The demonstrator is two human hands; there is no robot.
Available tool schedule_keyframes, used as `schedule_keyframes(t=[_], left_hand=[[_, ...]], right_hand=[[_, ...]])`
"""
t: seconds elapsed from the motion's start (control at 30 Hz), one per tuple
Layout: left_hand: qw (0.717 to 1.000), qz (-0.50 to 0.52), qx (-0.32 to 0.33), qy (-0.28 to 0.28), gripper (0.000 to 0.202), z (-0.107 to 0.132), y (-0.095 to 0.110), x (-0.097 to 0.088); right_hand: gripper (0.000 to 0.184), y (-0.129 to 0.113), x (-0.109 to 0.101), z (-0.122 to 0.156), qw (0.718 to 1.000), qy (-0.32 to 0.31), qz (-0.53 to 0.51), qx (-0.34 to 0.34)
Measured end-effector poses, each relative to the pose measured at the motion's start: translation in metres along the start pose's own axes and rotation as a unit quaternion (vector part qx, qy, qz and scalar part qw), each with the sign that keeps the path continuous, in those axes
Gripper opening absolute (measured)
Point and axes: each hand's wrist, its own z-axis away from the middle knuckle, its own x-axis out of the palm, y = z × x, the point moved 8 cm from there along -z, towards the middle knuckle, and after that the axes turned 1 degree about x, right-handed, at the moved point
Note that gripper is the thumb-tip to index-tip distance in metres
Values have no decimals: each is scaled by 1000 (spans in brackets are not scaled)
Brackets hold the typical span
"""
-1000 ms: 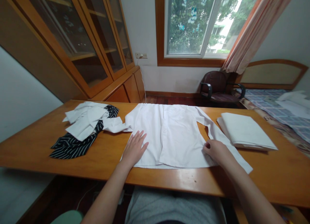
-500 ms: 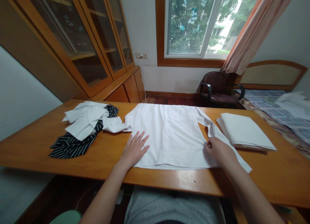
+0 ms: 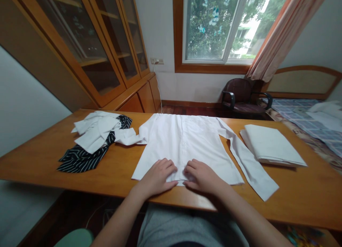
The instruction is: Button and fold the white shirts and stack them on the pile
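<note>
A white button shirt (image 3: 184, 143) lies spread flat on the wooden table (image 3: 307, 193), collar away from me, its right sleeve (image 3: 251, 166) stretched toward the near right. My left hand (image 3: 157, 177) and my right hand (image 3: 203, 175) rest side by side on the shirt's near hem at the button line. Both have fingers curled down onto the cloth, pressing or pinching the hem edge.
A striped dark garment (image 3: 85, 156) under crumpled white cloth (image 3: 96, 131) lies at the table's left. A folded white garment (image 3: 269, 145) sits at the right. Behind stand a glass-door cabinet (image 3: 101, 51), a dark armchair (image 3: 243, 97), a window and a bed (image 3: 315, 122).
Both hands have come together from the shirt's outer edges to the middle of its near hem. The right hand has let go of the sleeve side.
</note>
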Motion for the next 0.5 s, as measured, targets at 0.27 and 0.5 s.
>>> schedule_keyframes(t=[0.27,0.5], left_hand=[[999,-25,24,14,13,-2,5,10],[998,-35,41,41,21,-4,11,10]], right_hand=[[9,-4,8,7,997,47,52,-37],[13,-9,6,11,989,114,85,-39]])
